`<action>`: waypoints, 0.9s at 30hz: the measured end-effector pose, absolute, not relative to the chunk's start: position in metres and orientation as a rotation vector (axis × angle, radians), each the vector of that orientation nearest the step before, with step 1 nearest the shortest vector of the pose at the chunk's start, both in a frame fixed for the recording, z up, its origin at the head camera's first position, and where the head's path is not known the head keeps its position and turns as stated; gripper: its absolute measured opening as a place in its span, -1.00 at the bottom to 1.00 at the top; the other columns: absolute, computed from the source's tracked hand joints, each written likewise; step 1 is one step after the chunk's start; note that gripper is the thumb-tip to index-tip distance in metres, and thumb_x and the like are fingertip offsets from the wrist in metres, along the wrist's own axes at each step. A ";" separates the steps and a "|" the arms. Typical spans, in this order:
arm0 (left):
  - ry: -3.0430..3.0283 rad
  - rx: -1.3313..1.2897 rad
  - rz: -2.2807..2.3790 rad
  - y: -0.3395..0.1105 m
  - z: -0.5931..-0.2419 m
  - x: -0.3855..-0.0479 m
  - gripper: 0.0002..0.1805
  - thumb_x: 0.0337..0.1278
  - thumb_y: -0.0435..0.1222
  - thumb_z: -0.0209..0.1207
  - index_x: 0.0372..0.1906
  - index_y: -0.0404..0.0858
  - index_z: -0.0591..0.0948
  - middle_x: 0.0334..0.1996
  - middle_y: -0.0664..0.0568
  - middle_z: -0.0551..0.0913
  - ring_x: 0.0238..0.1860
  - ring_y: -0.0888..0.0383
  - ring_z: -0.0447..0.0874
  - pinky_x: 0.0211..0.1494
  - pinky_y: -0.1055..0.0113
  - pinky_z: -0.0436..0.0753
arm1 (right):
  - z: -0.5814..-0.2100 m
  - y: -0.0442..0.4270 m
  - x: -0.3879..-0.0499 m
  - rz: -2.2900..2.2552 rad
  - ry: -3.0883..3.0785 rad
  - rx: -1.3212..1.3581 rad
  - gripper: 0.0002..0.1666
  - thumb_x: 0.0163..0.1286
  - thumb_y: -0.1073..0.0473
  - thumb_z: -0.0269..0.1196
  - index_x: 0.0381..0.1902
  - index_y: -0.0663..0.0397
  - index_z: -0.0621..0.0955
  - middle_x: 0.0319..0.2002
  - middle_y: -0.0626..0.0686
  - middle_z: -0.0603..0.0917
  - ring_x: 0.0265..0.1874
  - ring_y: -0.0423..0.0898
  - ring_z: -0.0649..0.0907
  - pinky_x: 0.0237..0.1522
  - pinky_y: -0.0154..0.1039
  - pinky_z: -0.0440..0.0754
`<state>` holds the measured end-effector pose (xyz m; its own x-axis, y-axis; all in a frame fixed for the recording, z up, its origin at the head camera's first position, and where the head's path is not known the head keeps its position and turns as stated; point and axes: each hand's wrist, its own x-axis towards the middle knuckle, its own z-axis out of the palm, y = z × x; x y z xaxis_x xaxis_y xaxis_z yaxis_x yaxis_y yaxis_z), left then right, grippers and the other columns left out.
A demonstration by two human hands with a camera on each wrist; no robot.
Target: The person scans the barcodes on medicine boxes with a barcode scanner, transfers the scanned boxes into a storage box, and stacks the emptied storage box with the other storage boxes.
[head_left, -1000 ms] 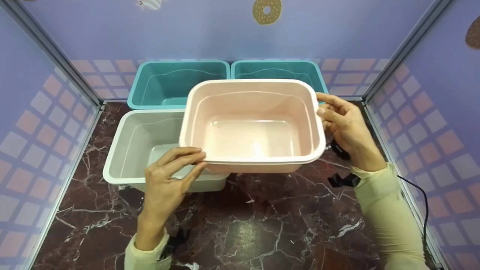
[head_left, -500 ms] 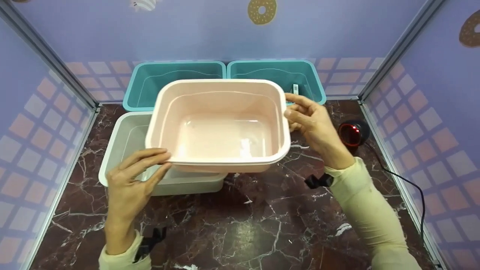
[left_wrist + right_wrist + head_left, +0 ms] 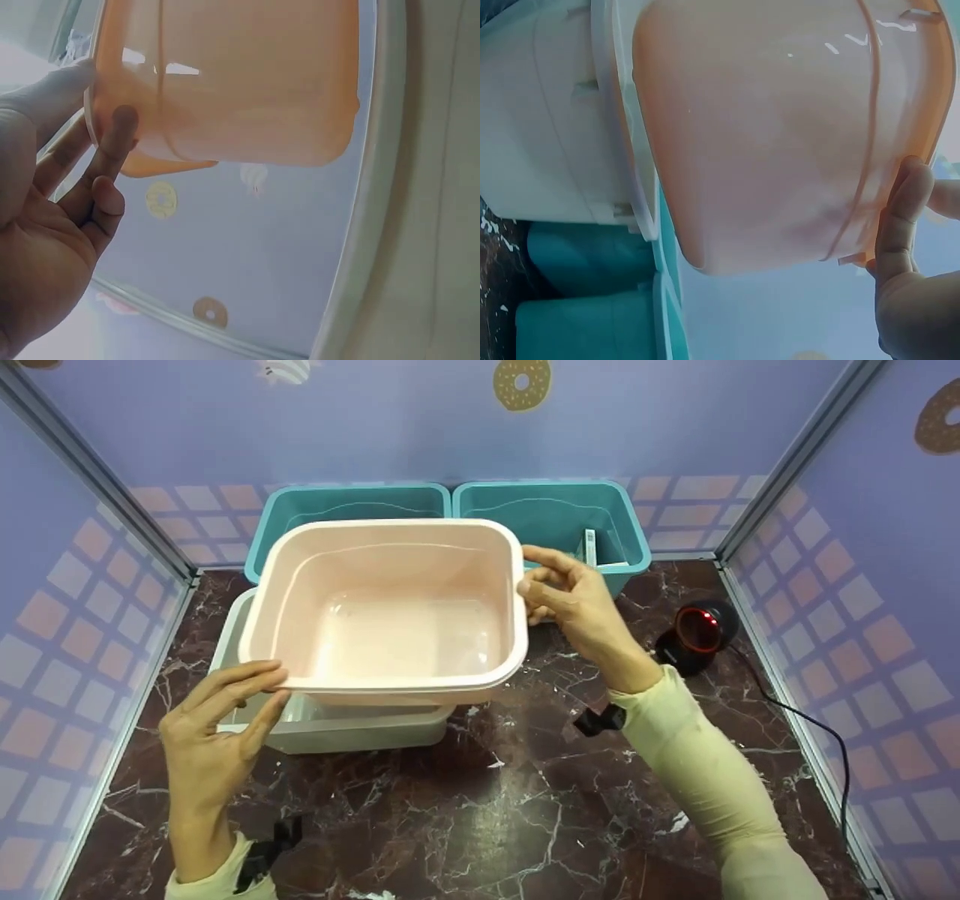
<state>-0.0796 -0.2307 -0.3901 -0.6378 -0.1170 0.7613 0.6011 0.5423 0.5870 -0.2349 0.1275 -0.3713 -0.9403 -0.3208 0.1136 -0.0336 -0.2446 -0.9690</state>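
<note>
A pale pink plastic bin (image 3: 405,566) is held up with its inside facing the head camera; nothing is seen in it. My left hand (image 3: 214,727) pinches its rim at the near left corner, thumb below and fingers on top. At the right end, my right hand (image 3: 581,611) pinches the rim between thumb and fingers. Beneath the pink bin stands a light grey bin (image 3: 360,735), partly hidden by it. Both wrist views show the pink bin's outside from below, with the left fingers (image 3: 112,146) and right fingers (image 3: 904,221) against it.
Two teal bins, one on the left (image 3: 262,521) and one on the right (image 3: 525,510), stand against the back wall. Small boxes (image 3: 590,547) lie in the right one. A black device with red lights (image 3: 697,634) and a cable (image 3: 817,727) stands at the right on the marbled tabletop (image 3: 480,825).
Both hands have carried the pink bin leftward, further over the grey bin. The boxes in the right teal bin and the black device have come into fuller view.
</note>
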 end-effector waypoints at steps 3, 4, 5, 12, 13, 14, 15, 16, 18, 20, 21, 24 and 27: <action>-1.968 -0.367 -1.163 -0.239 -0.393 -0.077 -0.79 -0.20 -0.57 0.41 -0.31 -0.48 0.75 -0.17 -0.12 0.79 -0.19 0.45 0.69 -0.17 0.66 0.51 | -0.373 0.118 -0.235 -2.274 1.811 -0.429 -0.36 0.28 0.44 0.27 0.33 0.31 0.43 -0.29 0.08 0.67 -0.53 -0.16 0.63 -0.50 -0.37 0.66; -1.958 -0.363 -1.174 -0.243 -0.395 -0.077 -0.78 -0.22 -0.57 0.41 -0.31 -0.48 0.75 -0.17 -0.11 0.79 -0.20 0.43 0.69 -0.17 0.65 0.51 | -0.374 0.114 -0.236 -2.265 1.816 -0.433 -0.36 0.28 0.44 0.27 0.33 0.30 0.43 -0.30 0.07 0.67 -0.53 -0.16 0.63 -0.50 -0.37 0.66; -1.944 -0.361 -1.189 -0.246 -0.398 -0.077 -0.78 -0.23 -0.58 0.41 -0.31 -0.50 0.74 -0.16 -0.10 0.79 -0.20 0.41 0.69 -0.15 0.64 0.53 | -0.375 0.111 -0.236 -2.257 1.818 -0.430 -0.36 0.27 0.44 0.27 0.33 0.29 0.44 -0.30 0.07 0.67 -0.52 -0.16 0.62 -0.50 -0.37 0.66; -1.888 -0.345 -1.252 -0.260 -0.403 -0.075 -0.77 -0.25 -0.64 0.37 -0.31 -0.57 0.72 -0.16 -0.14 0.79 -0.20 0.32 0.71 -0.12 0.63 0.60 | -0.376 0.092 -0.236 -2.240 1.815 -0.431 -0.35 0.25 0.42 0.30 0.31 0.30 0.44 -0.32 0.07 0.66 -0.54 -0.15 0.61 -0.52 -0.36 0.65; -1.889 -0.334 -1.247 -0.261 -0.403 -0.074 -0.77 -0.24 -0.64 0.37 -0.31 -0.56 0.72 -0.15 -0.13 0.79 -0.19 0.32 0.71 -0.12 0.61 0.59 | -0.376 0.090 -0.236 -2.239 1.812 -0.433 -0.35 0.26 0.42 0.30 0.31 0.30 0.44 -0.32 0.07 0.66 -0.54 -0.15 0.61 -0.52 -0.35 0.65; -1.890 -0.324 -1.240 -0.261 -0.402 -0.073 -0.77 -0.24 -0.64 0.37 -0.31 -0.56 0.72 -0.16 -0.13 0.79 -0.19 0.32 0.71 -0.14 0.61 0.57 | -0.376 0.088 -0.236 -2.236 1.817 -0.436 -0.36 0.26 0.41 0.31 0.31 0.29 0.45 -0.32 0.07 0.66 -0.54 -0.15 0.61 -0.52 -0.35 0.65; -1.892 -0.315 -1.231 -0.262 -0.402 -0.072 -0.77 -0.24 -0.63 0.37 -0.31 -0.55 0.72 -0.16 -0.12 0.79 -0.19 0.32 0.70 -0.13 0.60 0.56 | -0.377 0.086 -0.236 -2.235 1.818 -0.436 -0.36 0.26 0.41 0.32 0.30 0.27 0.46 -0.33 0.07 0.66 -0.54 -0.15 0.61 -0.52 -0.35 0.65; -1.894 -0.303 -1.223 -0.263 -0.402 -0.071 -0.77 -0.24 -0.63 0.37 -0.31 -0.55 0.73 -0.16 -0.11 0.79 -0.19 0.33 0.70 -0.12 0.58 0.55 | -0.377 0.083 -0.236 -2.235 1.818 -0.438 -0.37 0.26 0.40 0.32 0.30 0.27 0.46 -0.33 0.07 0.66 -0.55 -0.15 0.61 -0.52 -0.35 0.64; -1.898 -0.286 -1.212 -0.264 -0.402 -0.070 -0.77 -0.24 -0.62 0.37 -0.30 -0.54 0.73 -0.17 -0.10 0.80 -0.20 0.33 0.68 -0.14 0.58 0.53 | -0.378 0.080 -0.236 -2.234 1.821 -0.440 -0.38 0.26 0.40 0.32 0.29 0.25 0.48 -0.34 0.07 0.67 -0.55 -0.14 0.61 -0.53 -0.34 0.64; -1.907 -0.271 -1.191 -0.267 -0.403 -0.069 -0.77 -0.23 -0.61 0.37 -0.31 -0.53 0.73 -0.18 -0.07 0.80 -0.22 0.35 0.66 -0.19 0.58 0.48 | -0.379 0.076 -0.236 -2.233 1.823 -0.443 -0.38 0.26 0.39 0.33 0.29 0.24 0.48 -0.35 0.07 0.67 -0.55 -0.14 0.61 -0.53 -0.34 0.64; -1.910 -0.266 -1.184 -0.268 -0.404 -0.069 -0.77 -0.23 -0.60 0.37 -0.30 -0.53 0.74 -0.17 -0.06 0.80 -0.22 0.36 0.66 -0.19 0.58 0.48 | -0.380 0.074 -0.236 -2.231 1.821 -0.446 -0.38 0.26 0.39 0.33 0.29 0.24 0.48 -0.34 0.07 0.68 -0.55 -0.13 0.62 -0.53 -0.33 0.64; -1.916 -0.254 -1.174 -0.272 -0.407 -0.068 -0.77 -0.22 -0.58 0.36 -0.30 -0.52 0.74 -0.16 -0.03 0.80 -0.20 0.36 0.65 -0.19 0.59 0.49 | -0.382 0.070 -0.236 -2.218 1.821 -0.457 -0.38 0.26 0.38 0.34 0.29 0.24 0.48 -0.32 0.08 0.69 -0.54 -0.12 0.63 -0.52 -0.32 0.65; -1.925 -0.247 -1.173 -0.276 -0.410 -0.067 -0.77 -0.22 -0.58 0.36 -0.29 -0.52 0.73 -0.15 -0.02 0.79 -0.19 0.36 0.66 -0.18 0.60 0.50 | -0.384 0.067 -0.236 -2.204 1.818 -0.464 -0.38 0.26 0.38 0.35 0.29 0.23 0.48 -0.32 0.08 0.69 -0.53 -0.11 0.63 -0.52 -0.31 0.66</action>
